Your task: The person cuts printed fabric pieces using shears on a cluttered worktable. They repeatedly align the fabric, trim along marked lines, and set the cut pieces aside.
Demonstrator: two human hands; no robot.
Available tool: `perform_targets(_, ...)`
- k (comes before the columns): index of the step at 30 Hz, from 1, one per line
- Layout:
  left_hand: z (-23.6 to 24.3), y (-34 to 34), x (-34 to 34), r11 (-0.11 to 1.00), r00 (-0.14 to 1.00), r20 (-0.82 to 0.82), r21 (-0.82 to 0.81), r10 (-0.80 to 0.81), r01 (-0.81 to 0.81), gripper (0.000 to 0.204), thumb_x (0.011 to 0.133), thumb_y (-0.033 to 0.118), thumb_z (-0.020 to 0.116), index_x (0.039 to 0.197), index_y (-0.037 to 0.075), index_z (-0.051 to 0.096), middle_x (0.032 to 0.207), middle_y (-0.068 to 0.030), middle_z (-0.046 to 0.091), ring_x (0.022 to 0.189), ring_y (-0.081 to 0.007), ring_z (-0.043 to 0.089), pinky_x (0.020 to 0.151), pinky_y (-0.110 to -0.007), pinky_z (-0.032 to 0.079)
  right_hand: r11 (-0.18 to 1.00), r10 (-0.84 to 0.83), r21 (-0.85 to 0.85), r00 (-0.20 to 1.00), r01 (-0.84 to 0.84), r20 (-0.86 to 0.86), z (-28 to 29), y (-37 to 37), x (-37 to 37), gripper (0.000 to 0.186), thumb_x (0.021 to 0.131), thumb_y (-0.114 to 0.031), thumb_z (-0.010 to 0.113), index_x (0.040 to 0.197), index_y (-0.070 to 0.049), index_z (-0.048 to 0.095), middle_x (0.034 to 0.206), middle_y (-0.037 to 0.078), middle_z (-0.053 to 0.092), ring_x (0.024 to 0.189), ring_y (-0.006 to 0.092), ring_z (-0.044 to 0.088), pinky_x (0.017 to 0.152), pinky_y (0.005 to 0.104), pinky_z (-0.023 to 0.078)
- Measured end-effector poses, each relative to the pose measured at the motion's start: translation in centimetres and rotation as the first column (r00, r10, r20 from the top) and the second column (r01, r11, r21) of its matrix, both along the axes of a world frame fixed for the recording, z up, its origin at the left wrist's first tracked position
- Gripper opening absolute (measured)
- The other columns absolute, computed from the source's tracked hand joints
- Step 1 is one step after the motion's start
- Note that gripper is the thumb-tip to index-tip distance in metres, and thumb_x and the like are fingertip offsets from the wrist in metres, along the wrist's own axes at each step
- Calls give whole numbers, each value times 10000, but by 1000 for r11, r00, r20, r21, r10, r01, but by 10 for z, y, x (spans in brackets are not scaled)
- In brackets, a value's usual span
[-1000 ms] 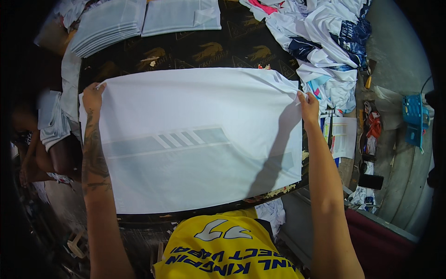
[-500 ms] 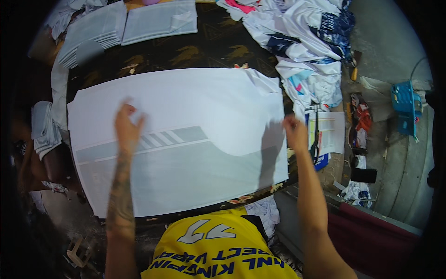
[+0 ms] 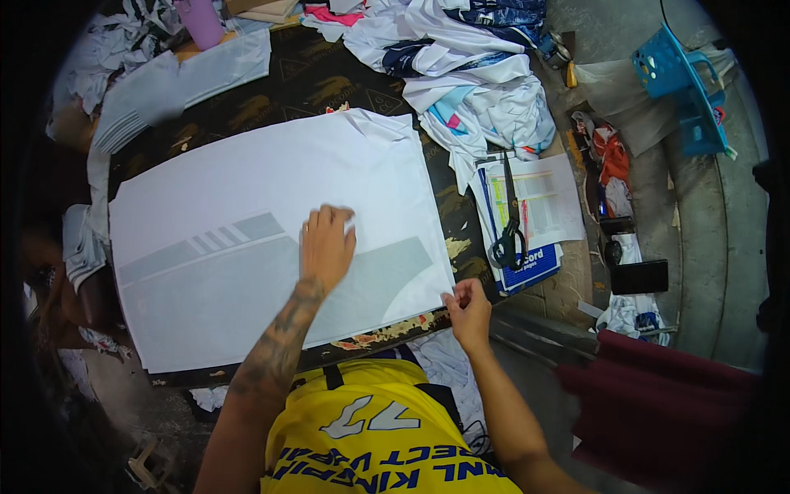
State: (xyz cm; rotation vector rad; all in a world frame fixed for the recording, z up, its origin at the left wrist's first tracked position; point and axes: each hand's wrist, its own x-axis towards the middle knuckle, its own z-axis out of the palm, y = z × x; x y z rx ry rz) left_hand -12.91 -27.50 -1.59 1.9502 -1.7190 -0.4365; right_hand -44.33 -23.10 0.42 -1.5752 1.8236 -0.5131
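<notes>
A large white fabric panel (image 3: 206, 305) with pale grey shapes and slanted stripes lies spread on a dark patterned table (image 3: 288, 82). Its far right corner is wrinkled. My left hand (image 3: 327, 245) rests on the panel right of the stripes, palm down, fingers stretched out and slightly bent. At the near right corner, my right hand (image 3: 469, 314) pinches the panel's edge between thumb and fingers. To the right of the panel, black-handled scissors (image 3: 510, 241) lie on printed papers (image 3: 547, 198) and a blue-covered pad (image 3: 539, 265).
Crumpled white and navy garments (image 3: 469, 74) cover the far right of the table. Folded pale sheets (image 3: 123, 119) and a purple container (image 3: 200, 23) are at the far left. A blue plastic basket (image 3: 704, 107), a dark phone-like slab (image 3: 639, 277) and maroon cloth (image 3: 658, 403) lie rightward.
My left hand has moved right across the panel and come down on it. My right hand has gone nearer along the right edge to the near corner. The view has shifted rightward.
</notes>
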Motion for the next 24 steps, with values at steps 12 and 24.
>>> perform_targets(12,-29,173,94,944,931,157,-70,329,-322,650,1040,319,658,1593,40,460,1662,-242,393,1562,-419,337,1283,-542,274,986,152,63,988,-154,29,-8,-14,-36,355,1002,-167,751,765,-16,533,656,37,561,579,122,494,538,338,411)
perform_targets(24,-78,507,388,252,249,-65,47,966,-967,260,953,295,769,1049,61,708,930,-152,766,941,-345,755,835,-455,566,989,124,72,992,-125,29,-14,-51,-61,163,945,-75,798,938,-20,646,734,3,634,574,79,528,492,258,398)
